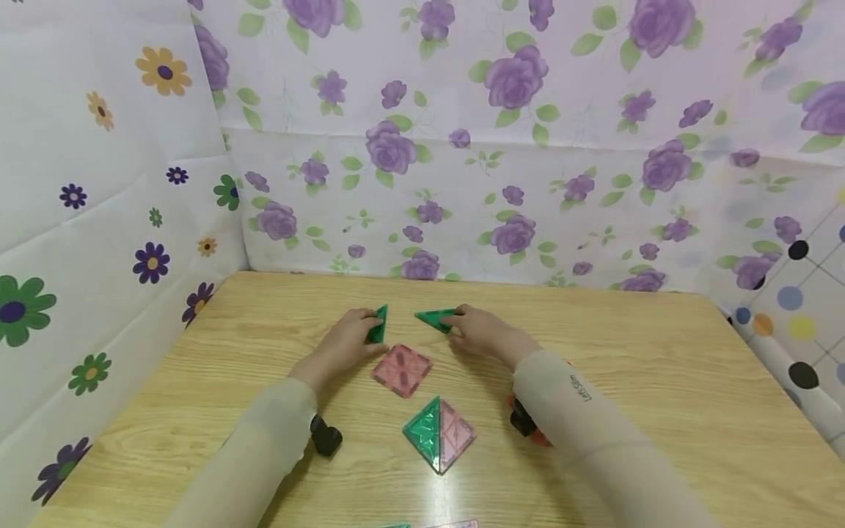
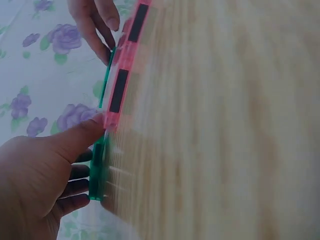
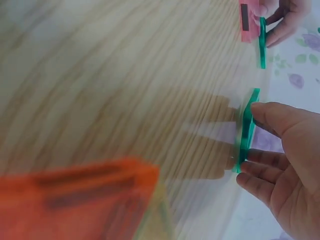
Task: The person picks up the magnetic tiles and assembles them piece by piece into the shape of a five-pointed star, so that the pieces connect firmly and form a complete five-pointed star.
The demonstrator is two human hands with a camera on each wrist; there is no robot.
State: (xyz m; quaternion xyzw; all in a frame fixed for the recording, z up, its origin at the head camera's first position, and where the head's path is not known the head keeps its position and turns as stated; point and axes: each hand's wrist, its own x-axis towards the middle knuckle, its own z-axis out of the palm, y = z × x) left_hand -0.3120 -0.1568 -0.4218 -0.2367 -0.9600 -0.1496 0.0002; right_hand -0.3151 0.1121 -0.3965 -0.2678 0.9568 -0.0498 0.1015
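Taking the pink square tile (image 1: 401, 369) as the landmark: just behind its left corner the left hand (image 1: 345, 339) pinches a green triangle tile (image 1: 378, 325) upright, fingers curled round it; behind its right corner the right hand (image 1: 480, 331) pinches a second green triangle (image 1: 436, 320). Neither yet looks joined to the square, so the build seems barely begun (a green-and-pink pair (image 1: 439, 434) lies nearer). Only the right wrist view shows an orange tile (image 3: 80, 200) clearly.

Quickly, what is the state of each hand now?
Left hand: holding a green triangle tile.
Right hand: holding another green triangle tile.
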